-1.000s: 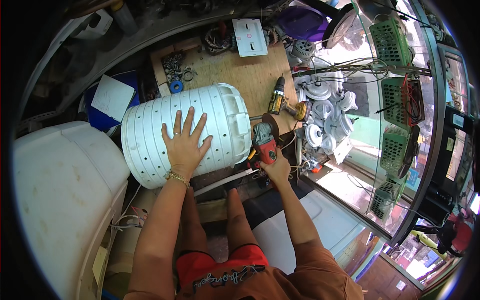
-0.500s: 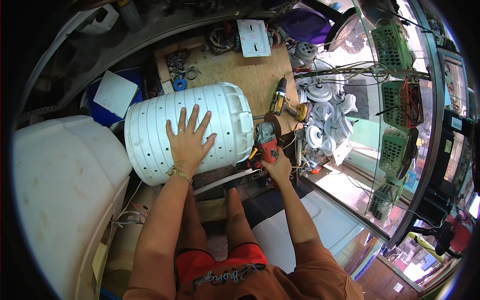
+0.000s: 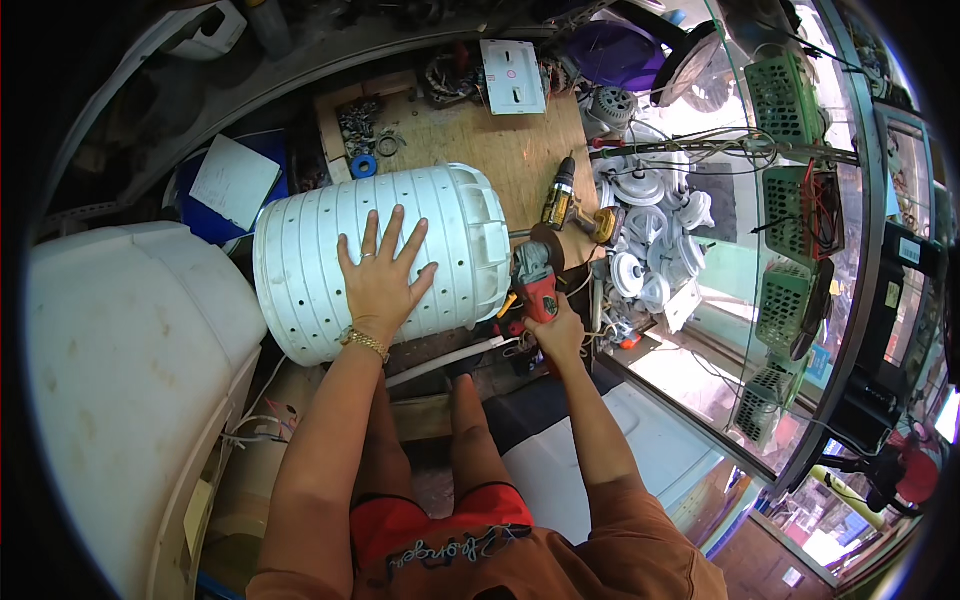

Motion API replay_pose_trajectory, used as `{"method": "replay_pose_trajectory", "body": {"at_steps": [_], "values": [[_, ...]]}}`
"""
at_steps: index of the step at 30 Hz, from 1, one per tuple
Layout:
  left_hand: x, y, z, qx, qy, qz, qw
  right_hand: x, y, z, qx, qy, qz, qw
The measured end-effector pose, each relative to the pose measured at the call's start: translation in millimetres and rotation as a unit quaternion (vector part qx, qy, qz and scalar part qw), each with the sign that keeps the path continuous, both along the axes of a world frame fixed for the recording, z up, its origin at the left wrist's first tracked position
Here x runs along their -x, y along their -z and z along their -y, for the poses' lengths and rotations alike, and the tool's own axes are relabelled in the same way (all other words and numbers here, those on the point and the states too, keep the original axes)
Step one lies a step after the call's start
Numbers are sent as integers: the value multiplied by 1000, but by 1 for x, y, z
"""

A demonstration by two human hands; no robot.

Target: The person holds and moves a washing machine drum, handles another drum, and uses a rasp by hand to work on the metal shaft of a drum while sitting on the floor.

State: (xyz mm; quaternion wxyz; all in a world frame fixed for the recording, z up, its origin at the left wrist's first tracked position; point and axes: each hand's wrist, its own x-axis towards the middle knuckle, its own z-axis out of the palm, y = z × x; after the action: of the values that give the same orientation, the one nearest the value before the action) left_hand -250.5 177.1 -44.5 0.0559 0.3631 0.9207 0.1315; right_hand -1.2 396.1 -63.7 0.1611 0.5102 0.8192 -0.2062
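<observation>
Resting palm down with fingers spread, the left hand (image 3: 384, 285) touches the white, ribbed plastic drum (image 3: 305, 260) dotted with small holes, which lies sideways beneath it. The right hand (image 3: 557, 332) wraps around the red and grey angle grinder (image 3: 540, 297), whose dark round disc (image 3: 548, 240) sits just beyond that hand. Farther beyond it lies a yellow and black cordless drill (image 3: 562, 198).

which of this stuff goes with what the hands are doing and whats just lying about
In use:
- white perforated drum, under the spread left hand
- red-and-grey angle grinder, gripped by the right hand

Apparently just lying about:
- yellow-and-black drill
- blue ring-shaped roll
- white sheet
- purple basin
</observation>
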Motion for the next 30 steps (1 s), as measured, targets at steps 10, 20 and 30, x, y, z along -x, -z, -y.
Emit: {"method": "replay_pose_trajectory", "body": {"at_steps": [10,20,30], "values": [[0,-2,0,-2,0,0,1000,5,-4,1,-7,3,14,1000],[1,-1,1,-8,-3,3,1000,13,-11,1,-1,4,6,1000],[1,-1,1,-6,-3,-1,1000,5,-2,8,-12,15,7,1000]]}}
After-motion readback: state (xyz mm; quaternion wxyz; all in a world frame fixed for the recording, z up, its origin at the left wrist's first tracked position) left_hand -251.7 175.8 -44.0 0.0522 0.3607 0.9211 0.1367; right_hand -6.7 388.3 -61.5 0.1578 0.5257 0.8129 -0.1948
